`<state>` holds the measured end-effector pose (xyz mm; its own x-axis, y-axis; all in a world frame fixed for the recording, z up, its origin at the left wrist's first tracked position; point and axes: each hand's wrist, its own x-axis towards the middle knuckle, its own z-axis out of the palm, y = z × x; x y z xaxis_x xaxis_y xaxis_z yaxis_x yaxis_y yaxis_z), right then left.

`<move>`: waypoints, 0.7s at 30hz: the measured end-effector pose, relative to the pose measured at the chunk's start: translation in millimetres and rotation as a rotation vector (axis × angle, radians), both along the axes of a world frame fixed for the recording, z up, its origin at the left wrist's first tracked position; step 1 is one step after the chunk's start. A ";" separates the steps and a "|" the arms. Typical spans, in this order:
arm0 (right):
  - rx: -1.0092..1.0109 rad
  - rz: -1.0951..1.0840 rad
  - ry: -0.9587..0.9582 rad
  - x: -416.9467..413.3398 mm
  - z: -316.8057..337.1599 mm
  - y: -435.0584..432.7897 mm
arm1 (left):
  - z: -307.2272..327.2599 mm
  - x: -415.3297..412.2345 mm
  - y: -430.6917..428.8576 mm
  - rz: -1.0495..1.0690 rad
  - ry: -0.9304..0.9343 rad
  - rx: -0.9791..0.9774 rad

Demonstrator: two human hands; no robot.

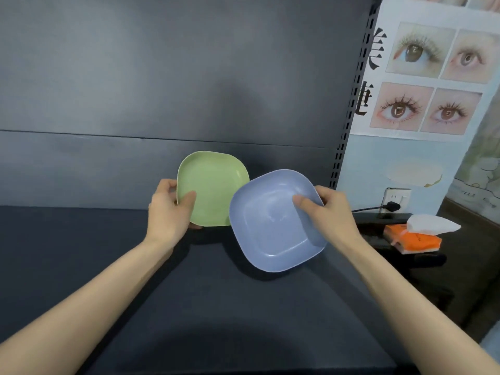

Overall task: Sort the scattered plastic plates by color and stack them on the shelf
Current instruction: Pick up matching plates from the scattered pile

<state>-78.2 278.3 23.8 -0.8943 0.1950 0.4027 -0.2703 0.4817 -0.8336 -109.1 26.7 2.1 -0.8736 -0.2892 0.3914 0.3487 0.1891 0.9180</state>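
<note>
My left hand [169, 212] grips the left edge of a green square plate [216, 188], thumb on its inner face and fingers behind. My right hand [328, 212] grips the right edge of a blue square plate [270, 231], thumb lying inside the dish. Both plates are tilted towards me and held above the dark shelf board [189, 307]. The blue plate's upper left edge overlaps the green plate's lower right corner.
A dark back panel [162, 90] rises behind the shelf. A perforated upright [349, 117] bounds the shelf on the right. Beyond it, a wall socket with a plug [392, 204], an orange tissue pack [414, 236] and a poster of eyes [433, 77].
</note>
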 end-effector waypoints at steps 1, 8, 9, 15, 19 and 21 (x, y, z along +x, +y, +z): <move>-0.020 0.027 0.017 1.0 -1.4 -10.9 | -0.9 12.2 -11.1 0.031 0.003 0.009; -0.172 0.194 0.037 11.2 3.2 -105.4 | 3.6 84.6 -99.3 0.209 0.045 0.056; -0.175 0.197 0.046 12.0 4.4 -114.0 | 4.3 89.3 -107.7 0.221 0.048 0.063; -0.214 0.336 0.060 28.2 16.7 -205.9 | 5.5 134.3 -194.7 0.323 0.090 0.078; -0.234 0.420 0.048 45.9 15.2 -298.0 | -0.4 169.7 -279.1 0.365 0.098 0.047; -0.254 0.447 0.041 53.4 10.1 -346.6 | -3.6 187.6 -323.6 0.385 0.089 0.039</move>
